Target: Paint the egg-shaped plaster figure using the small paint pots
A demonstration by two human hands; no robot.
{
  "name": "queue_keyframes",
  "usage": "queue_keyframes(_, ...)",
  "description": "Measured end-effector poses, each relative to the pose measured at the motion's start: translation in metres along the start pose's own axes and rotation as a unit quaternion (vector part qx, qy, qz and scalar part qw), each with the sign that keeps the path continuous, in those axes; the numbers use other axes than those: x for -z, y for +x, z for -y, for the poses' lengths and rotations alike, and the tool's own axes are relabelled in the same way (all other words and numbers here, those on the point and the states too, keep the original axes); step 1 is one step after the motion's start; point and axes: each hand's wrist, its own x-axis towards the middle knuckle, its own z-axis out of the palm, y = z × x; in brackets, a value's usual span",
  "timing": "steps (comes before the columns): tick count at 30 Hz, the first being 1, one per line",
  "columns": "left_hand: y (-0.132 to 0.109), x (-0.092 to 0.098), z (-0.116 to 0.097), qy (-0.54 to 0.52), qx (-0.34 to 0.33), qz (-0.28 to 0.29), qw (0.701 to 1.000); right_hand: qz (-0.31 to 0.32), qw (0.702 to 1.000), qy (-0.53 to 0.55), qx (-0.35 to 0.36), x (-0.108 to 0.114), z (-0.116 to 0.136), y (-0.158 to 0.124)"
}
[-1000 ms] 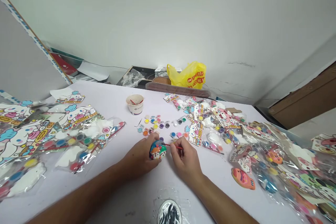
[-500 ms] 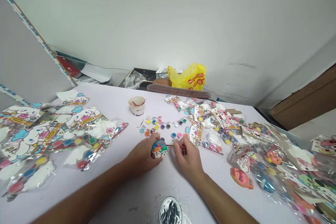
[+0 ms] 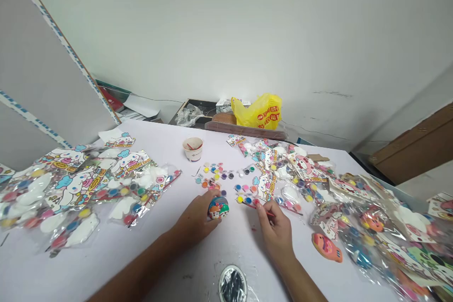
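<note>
My left hand is closed round a small painted figure with a blue top, orange and green patches and white below. A thin red paintbrush is pinched in my right hand, to the right of the figure. The brush points left, its tip close to a strip of small paint pots holding yellow, blue and red. More open paint pots in several colours lie farther up the table. Behind them stands a paper cup with a red-handled brush leaning in it.
Plastic-wrapped craft kits cover the left of the table, and more kits crowd the right. A painted orange and pink piece lies beside my right forearm. A round mirror-like disc lies in front. A yellow bag sits behind the table.
My right hand has moved right, drawing the brush away from the figure towards the paint pots. My left hand still holds the figure. The camera view has shifted slightly.
</note>
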Motion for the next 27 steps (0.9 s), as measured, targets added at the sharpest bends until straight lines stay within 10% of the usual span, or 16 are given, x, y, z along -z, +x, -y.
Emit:
queue_keyframes(10,-0.001,0.01,-0.002,-0.013,0.009,0.026,1.0,0.071,0.992,0.032,-0.098,0.003,0.0,0.003)
queue_keyframes(27,-0.003,0.028,-0.006,-0.003,-0.008,0.079,0.997,-0.028,0.989,0.027,-0.143,0.008,0.004,0.001)
